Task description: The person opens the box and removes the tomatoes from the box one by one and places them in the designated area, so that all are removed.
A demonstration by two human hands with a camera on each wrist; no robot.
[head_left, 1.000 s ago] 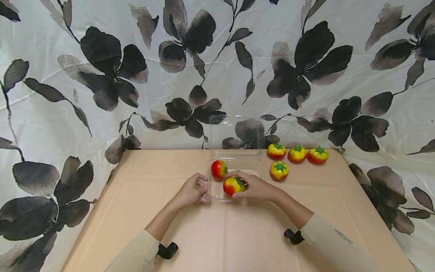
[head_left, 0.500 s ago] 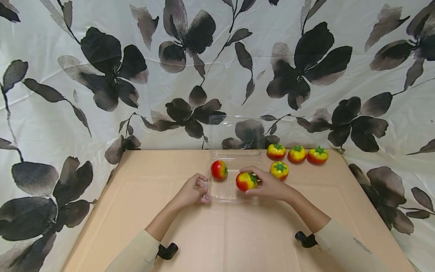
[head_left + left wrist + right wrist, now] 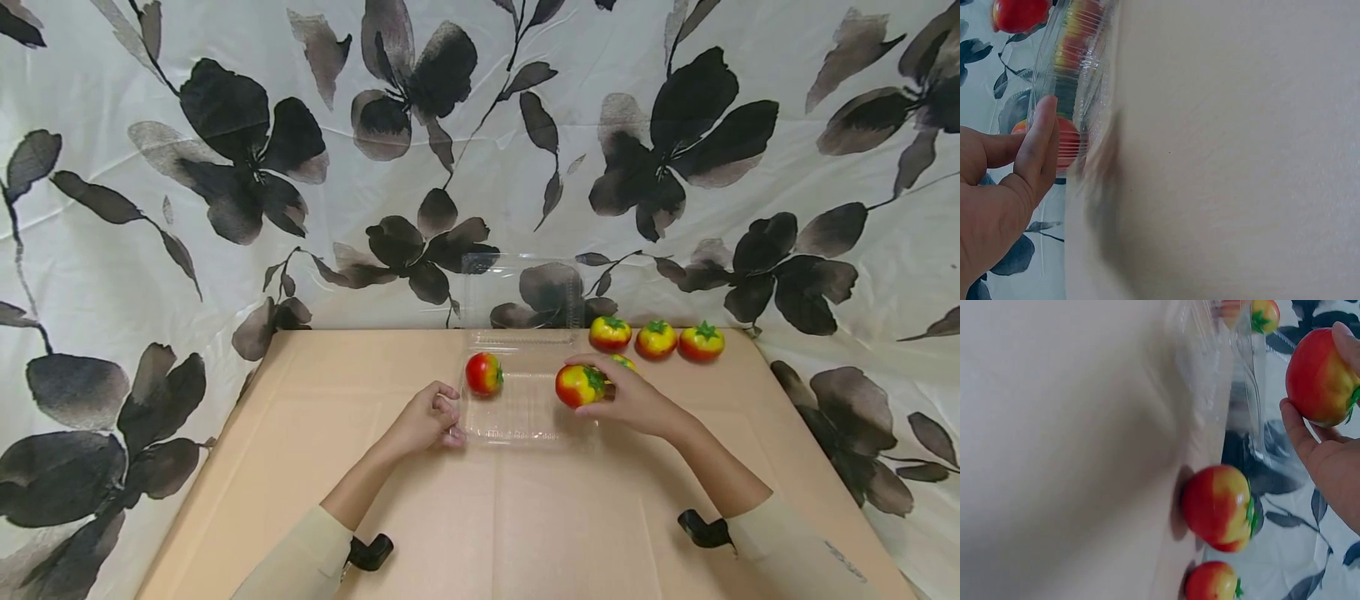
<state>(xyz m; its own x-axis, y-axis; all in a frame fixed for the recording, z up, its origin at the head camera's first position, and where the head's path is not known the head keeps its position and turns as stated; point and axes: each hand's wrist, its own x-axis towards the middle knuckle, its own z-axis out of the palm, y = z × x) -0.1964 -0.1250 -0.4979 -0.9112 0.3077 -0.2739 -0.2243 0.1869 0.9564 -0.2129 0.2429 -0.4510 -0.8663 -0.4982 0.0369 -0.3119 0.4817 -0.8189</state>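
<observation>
My right hand [image 3: 633, 400] grips a red-and-yellow tomato [image 3: 576, 386] with a green calyx, fingers and thumb round its sides. In the head view this tomato overlaps the right edge of a clear plastic clamshell container [image 3: 517, 427]; the right wrist view shows it raised above the container's wall. Another tomato [image 3: 483, 375] lies on its side inside the container, at the left. My left hand [image 3: 423, 421] pinches the container's left rim between thumb and fingers, also seen in the left wrist view, where tomatoes show through the ribbed plastic wall [image 3: 1088, 53].
Three tomatoes stand in a row at the table's back right, the rightmost tomato [image 3: 702, 342] farthest out. One more tomato [image 3: 624, 362] sits in front, mostly hidden by my right hand. The container's lid [image 3: 522, 292] stands raised against a floral cloth [image 3: 540, 217].
My right hand has carried the tomato rightward and slightly back, from the container's front middle to its right edge. The left hand stays at the left rim.
</observation>
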